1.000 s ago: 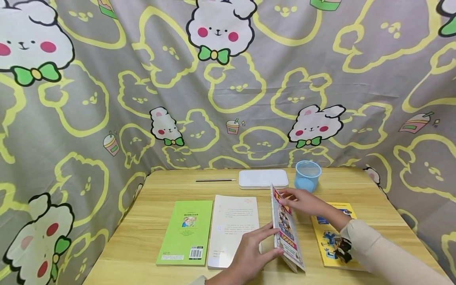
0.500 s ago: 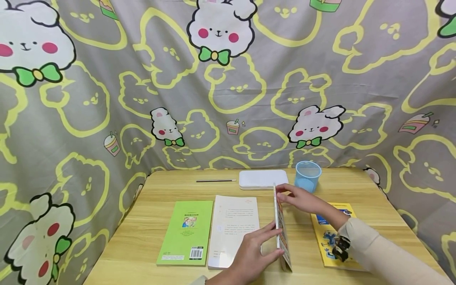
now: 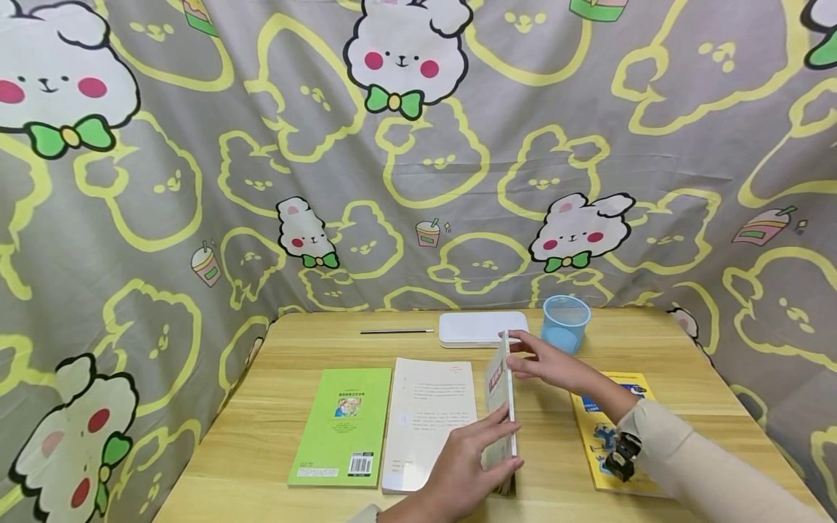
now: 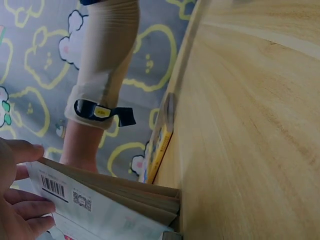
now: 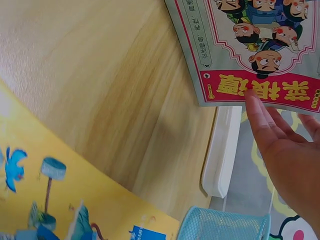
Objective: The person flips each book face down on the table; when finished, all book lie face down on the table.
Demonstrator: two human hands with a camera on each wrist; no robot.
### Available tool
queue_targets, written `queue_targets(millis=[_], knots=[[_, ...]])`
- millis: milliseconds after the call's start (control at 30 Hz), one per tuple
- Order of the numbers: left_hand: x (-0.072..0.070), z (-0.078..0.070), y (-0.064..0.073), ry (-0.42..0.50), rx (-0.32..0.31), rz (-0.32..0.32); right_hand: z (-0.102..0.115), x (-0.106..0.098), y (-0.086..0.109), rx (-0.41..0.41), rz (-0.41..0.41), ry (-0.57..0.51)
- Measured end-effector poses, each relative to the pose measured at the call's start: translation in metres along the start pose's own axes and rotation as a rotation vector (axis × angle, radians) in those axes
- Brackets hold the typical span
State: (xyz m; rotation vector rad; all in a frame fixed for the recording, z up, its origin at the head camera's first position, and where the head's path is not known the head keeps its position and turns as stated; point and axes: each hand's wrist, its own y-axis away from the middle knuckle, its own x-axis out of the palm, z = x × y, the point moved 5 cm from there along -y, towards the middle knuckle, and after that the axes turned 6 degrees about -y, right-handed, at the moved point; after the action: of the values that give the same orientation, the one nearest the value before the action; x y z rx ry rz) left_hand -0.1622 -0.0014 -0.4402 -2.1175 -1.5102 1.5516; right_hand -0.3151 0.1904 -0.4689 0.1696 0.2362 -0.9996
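Observation:
In the head view a thin book (image 3: 498, 388) stands on its long edge on the table, tipped a little left so that its pale back cover shows. My left hand (image 3: 461, 465) grips it near its close end, thumb and fingers along the upper edge. In the left wrist view, the fingers (image 4: 35, 210) lie on the back cover beside a barcode, and loose page edges show below. My right hand (image 3: 546, 359) holds the far end. Its index finger rests on the red title band of the illustrated front cover (image 5: 265, 65) in the right wrist view.
Left of the book lie a cream book (image 3: 428, 414) and a green book (image 3: 343, 428). A yellow book (image 3: 611, 407) lies under my right forearm. Along the back are a pencil (image 3: 396, 331), a white case (image 3: 483, 327) and a blue mesh cup (image 3: 564, 327). A patterned curtain hangs behind.
The book has swung from leaning right, with its colourful front cover in the head view, through upright to leaning left with its back cover showing. Both hands stay nearly in place.

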Motion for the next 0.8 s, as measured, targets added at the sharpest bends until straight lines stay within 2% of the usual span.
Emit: queue_targets(millis=[233,567,800], knots=[[0.0003,-0.0025,-0.0022,-0.061,0.037,-0.001,-0.0008,0.0017,0.001,-0.016,0.026,-0.12],[0.0033,-0.0025,-0.004,-0.056,0.037,0.008,-0.0082,0.0055,0.0001,-0.011,0.048,-0.306],[0.0073,-0.0015,-0.0058,-0.078,0.044,-0.003,-0.0086,0.0074,0.0034,-0.031,0.07,-0.4]])
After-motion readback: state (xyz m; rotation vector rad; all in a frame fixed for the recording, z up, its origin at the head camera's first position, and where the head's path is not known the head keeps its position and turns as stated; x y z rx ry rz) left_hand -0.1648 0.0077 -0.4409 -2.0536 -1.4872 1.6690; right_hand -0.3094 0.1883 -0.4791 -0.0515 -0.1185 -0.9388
